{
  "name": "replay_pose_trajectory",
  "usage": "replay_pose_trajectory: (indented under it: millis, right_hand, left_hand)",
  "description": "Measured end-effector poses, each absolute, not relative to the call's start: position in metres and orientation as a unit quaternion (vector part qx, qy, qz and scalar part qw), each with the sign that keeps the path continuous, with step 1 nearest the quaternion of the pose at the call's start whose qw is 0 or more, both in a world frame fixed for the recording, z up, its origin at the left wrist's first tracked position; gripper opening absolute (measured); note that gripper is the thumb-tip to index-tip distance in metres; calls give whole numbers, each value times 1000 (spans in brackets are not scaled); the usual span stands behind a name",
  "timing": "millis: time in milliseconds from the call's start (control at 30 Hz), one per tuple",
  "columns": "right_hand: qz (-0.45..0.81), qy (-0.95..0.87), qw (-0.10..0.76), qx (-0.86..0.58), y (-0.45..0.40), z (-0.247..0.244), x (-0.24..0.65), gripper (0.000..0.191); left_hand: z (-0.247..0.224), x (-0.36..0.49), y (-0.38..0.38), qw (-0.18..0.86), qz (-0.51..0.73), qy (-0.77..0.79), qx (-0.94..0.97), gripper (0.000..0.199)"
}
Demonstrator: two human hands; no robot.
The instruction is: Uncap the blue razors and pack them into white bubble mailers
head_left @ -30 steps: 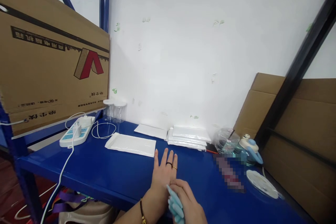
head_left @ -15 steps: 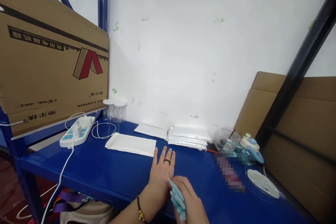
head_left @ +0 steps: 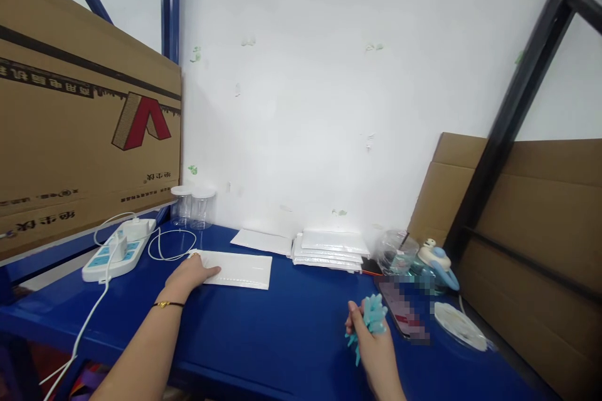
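- Two hands are in play over the blue table (head_left: pixel 263 338), well apart from each other.
- Out on the left, the left hand (head_left: pixel 189 274) is down on the near white packet (head_left: pixel 244 270), at its left end, thumb lying across the top; the other fingers are partly hidden, so I can't tell whether they have closed on it.
- That packet lies flat, right of the power strip (head_left: pixel 96 270) and in front of the single white packet (head_left: pixel 261 242) by the wall.
- Over on the right, the right hand (head_left: pixel 379 351) is curled around a light-blue spiky piece (head_left: pixel 375 313), its soft-looking prongs poking out past the fingers, just left of the phone (head_left: pixel 399 307).
- Farther back, the white stack (head_left: pixel 329 255) sits against the wall, untouched.
- The step in hand looks like getting hold of that near packet.
- From here, the next move seems to call for a secure pinch on its left end, while the blue piece stays held.
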State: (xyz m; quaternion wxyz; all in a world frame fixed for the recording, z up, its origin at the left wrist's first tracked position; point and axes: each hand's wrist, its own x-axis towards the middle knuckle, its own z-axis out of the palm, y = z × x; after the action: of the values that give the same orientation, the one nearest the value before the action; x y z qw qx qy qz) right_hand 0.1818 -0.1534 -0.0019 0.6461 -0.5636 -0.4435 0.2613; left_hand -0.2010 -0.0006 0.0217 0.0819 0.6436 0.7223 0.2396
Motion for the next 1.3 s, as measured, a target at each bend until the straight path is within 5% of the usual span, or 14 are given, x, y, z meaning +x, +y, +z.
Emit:
replay_pose_trajectory:
  millis: [367,567,733,867,967,1100,1300]
  right_hand:
    - [316,-448,627,-554,-154,-7,178,36]
    - [349,-443,659,-498,-155,38,177,35]
    - [240,-564,587,-528,-155,107,164,36]
    - [208,-642,521,-523,-154,116,145,23]
    - [182,-605,561,-535,-155,96,136,25]
    - [201,-534,613,-547,-159,72,132,31]
    - [222,-530,606,-550,-165,68,134,33]
  left_hand:
    - [18,-204,3,151,196,733,634,31]
    - [87,-157,-28,100,244,669,695,28]
    - [148,-89,-74,-45,252,515,818,30]
    - [153,-52,-103,-16,296,370,880,29]
    - [134,-36,-114,51,433,314,844,53]
    - [96,-18,-119,118,498,363,778,130]
    - [68,5,-117,124,448,416,782,137]
